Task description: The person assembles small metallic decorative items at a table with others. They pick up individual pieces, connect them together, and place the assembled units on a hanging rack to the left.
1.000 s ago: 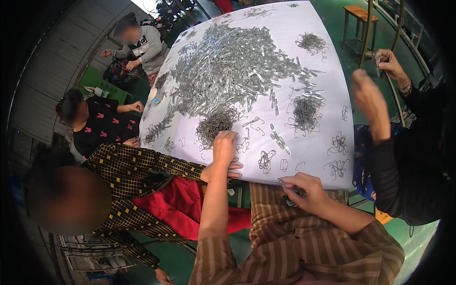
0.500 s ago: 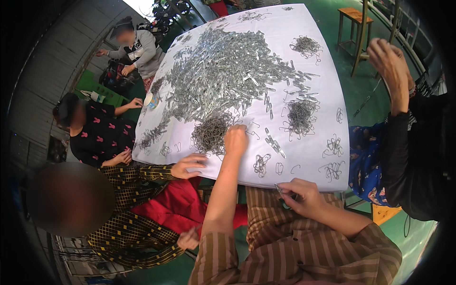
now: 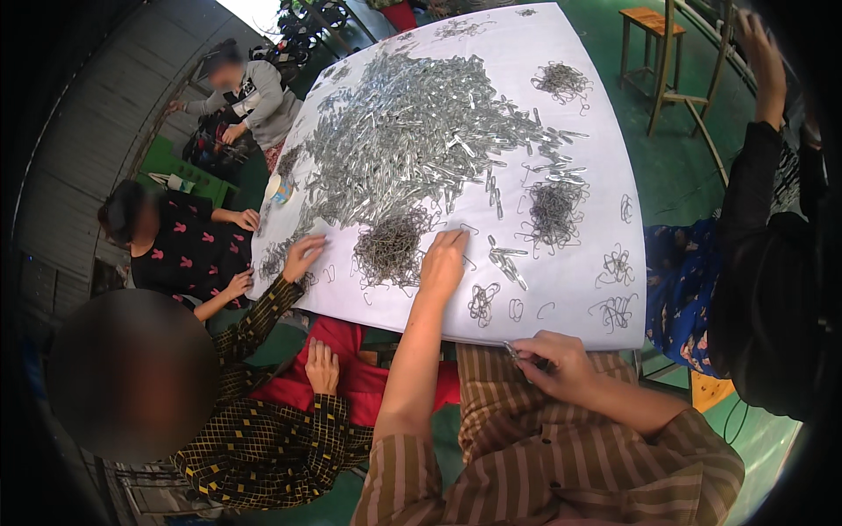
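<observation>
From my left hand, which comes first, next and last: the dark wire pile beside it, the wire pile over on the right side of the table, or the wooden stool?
1. The dark wire pile, touching the left hand on its left side.
2. The right-side wire pile, farther right on the white table.
3. The wooden stool, on the green floor past the table's far right corner.

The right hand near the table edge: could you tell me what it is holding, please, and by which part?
The right hand pinches a small silvery metal piece, one end poking out past the fingertips; which part the grip covers cannot be told.
</observation>
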Tool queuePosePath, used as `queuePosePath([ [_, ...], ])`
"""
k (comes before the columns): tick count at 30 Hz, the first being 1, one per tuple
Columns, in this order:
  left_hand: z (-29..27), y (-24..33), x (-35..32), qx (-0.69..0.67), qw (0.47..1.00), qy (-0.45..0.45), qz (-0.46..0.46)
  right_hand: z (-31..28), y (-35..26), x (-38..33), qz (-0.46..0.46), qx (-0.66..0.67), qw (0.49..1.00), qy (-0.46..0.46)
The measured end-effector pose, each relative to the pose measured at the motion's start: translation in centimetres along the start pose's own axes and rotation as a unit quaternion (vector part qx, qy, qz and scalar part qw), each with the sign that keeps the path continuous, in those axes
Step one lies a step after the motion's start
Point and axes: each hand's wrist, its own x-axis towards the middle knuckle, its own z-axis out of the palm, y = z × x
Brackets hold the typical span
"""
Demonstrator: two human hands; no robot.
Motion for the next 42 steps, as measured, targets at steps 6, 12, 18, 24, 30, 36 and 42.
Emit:
queuePosePath([
  [6, 1.8, -1.4, -0.6, 0.022, 0.997, 0.024, 0.065, 0.4, -0.3, -0.3, -0.008, 0.009, 1.000, -0.006],
  [12, -0.9, -0.2, -5.1, 0.017, 0.997, -0.012, 0.076, 0.2, 0.0, -0.6, -0.006, 0.009, 1.000, 0.006],
  [18, -2.7, -1.4, -7.3, -0.022, 0.999, 0.034, -0.021, 0.5, 0.1, -0.4, -0.006, 0.014, 1.000, 0.004],
  [24, -1.3, -4.0, -5.2, 0.028, 0.990, 0.099, -0.092, 0.7, -0.3, -0.4, -0.007, 0.010, 1.000, -0.004],
  [30, -1.1, -3.6, -4.3, -0.033, 0.997, 0.064, -0.038, 0.4, -0.4, -0.7, 0.002, -0.002, 1.000, 0.000],
  [36, -1.7, -2.9, -4.4, 0.009, 0.987, 0.063, -0.148, 0.7, -0.1, -0.6, 0.008, 0.016, 1.000, -0.002],
  [42, 2.2, 0.7, -3.4, 0.100, 0.982, 0.088, -0.135, 0.7, -0.4, -0.3, 0.023, 0.011, 1.000, -0.014],
])
